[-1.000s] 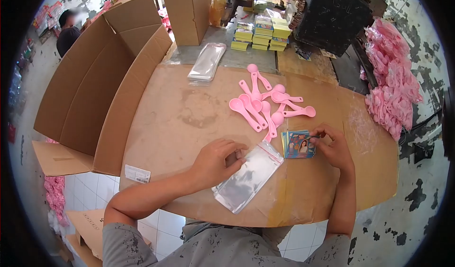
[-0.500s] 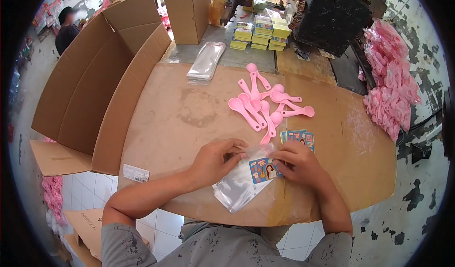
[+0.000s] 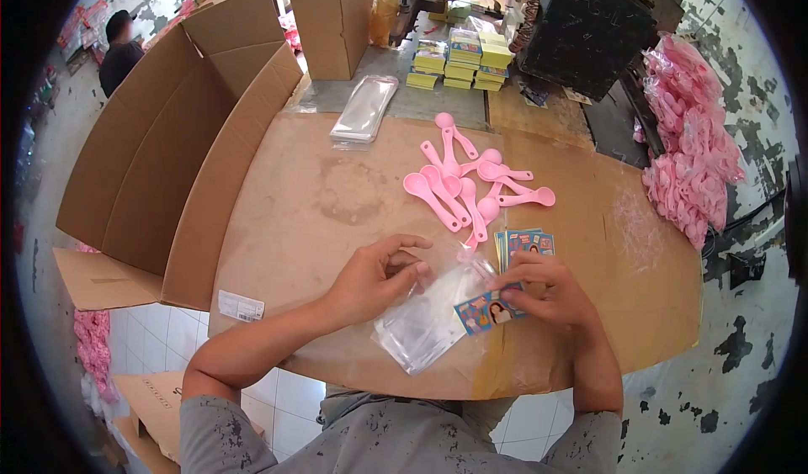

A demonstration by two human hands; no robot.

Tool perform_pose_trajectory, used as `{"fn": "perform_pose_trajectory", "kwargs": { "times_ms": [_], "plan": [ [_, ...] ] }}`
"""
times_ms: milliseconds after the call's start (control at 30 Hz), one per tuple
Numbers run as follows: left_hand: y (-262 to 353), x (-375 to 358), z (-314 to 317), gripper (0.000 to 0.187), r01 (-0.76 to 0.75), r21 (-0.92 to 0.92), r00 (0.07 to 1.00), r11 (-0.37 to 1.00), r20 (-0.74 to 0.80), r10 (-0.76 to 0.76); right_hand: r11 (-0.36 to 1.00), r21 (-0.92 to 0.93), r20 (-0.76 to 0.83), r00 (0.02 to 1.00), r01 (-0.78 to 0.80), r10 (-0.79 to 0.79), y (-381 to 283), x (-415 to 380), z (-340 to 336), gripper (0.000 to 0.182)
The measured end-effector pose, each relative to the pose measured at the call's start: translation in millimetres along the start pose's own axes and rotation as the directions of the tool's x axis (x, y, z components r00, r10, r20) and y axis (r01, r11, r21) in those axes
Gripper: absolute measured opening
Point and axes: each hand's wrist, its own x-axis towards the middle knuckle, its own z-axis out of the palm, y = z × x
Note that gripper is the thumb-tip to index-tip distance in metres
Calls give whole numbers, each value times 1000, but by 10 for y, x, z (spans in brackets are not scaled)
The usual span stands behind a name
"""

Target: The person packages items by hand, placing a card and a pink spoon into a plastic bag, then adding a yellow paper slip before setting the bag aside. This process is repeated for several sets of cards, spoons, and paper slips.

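Observation:
My left hand (image 3: 374,279) is curled, with thumb and fingers pinched at the upper left edge of a clear plastic bag (image 3: 418,327). That bag lies on a few similar bags at the front of the cardboard-covered table. In my right hand (image 3: 549,291) a printed card (image 3: 488,312), blue with a picture of a person, is held between thumb and fingers over the bag's right side. Just behind that hand rests a small pile of the same cards (image 3: 530,243). Beyond the bags, several pink measuring spoons (image 3: 467,190) lie in a loose heap.
A large open carton (image 3: 231,180) stands at the left. Farther back are a stack of clear bags (image 3: 364,108), bundled cards (image 3: 463,58), a tall box (image 3: 330,24) and a black case (image 3: 585,32). Bagged pink items (image 3: 690,137) hang at the right. Another person (image 3: 120,53) is far left.
My right hand has moved slightly right with the card, which is now tilted and partly off the bag. My left hand has shifted a little left and up.

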Motion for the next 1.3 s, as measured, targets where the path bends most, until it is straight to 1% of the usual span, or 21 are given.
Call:
{"fn": "perform_pose_trajectory", "kwargs": {
  "times_ms": [33,67,133,167,233,300,367,433,533,567,633,733,833,933,1033,1133,1200,1233,1300],
  "plan": [
    [-6,-3,18,20,-3,-25,1000,1000,3,3,993,118,19,1000,-26,24,-27,-16,-43,19],
    [31,-19,25,20,10,97,1000,995,23,-12,984,178,6,1000,15,-16,-35,-5,-17,19],
    [158,-48,47,19,25,336,997,942,62,-49,951,293,-32,995,99,-93,-57,33,103,20],
    [154,-45,44,18,1,365,997,931,72,-30,979,176,-5,995,100,-100,-47,55,170,19],
    [127,-43,19,15,-44,424,996,905,88,7,992,-61,53,993,111,-108,13,103,298,19],
    [27,-8,-10,13,-157,279,986,947,-1,164,991,-76,58,993,111,-106,58,113,338,19],
    [-8,21,-43,12,-179,113,980,977,-71,188,991,-62,48,992,116,-113,62,113,332,19],
    [16,53,-142,12,-91,-75,992,993,-90,85,991,-14,19,991,130,-129,45,122,309,20],
    [143,13,-175,18,67,-262,996,963,76,-49,995,-39,-122,989,-89,84,-55,79,237,20],
    [182,-10,-153,22,86,-251,994,964,89,-66,990,63,-242,961,-124,136,-59,89,268,20],
    [234,-30,-76,29,122,-228,988,966,118,-97,951,268,-453,851,-152,264,-61,130,344,19],
    [193,-44,-14,38,75,-113,992,991,111,-62,919,394,-557,797,4,235,-5,164,363,18],
    [145,-46,11,42,50,-88,993,995,110,-40,916,401,-579,781,24,233,-29,163,370,18],
    [135,-49,25,45,63,-59,994,996,97,-57,934,358,-562,803,17,201,-14,154,387,18],
    [146,-65,35,47,44,-4,994,999,97,-44,940,336,-590,792,63,157,-46,185,425,19],
    [152,-65,49,47,61,10,995,998,84,-61,965,263,-576,805,17,143,13,135,417,21],
    [144,-71,62,48,52,-28,995,998,90,-49,999,-20,-479,876,50,-54,16,135,348,23],
    [138,-77,64,48,47,-47,995,998,92,-42,984,-161,-407,903,82,-141,5,149,320,24],
    [88,-93,70,47,-16,28,994,999,113,13,976,-188,-322,931,112,-169,-96,208,329,25]
  ]
}}
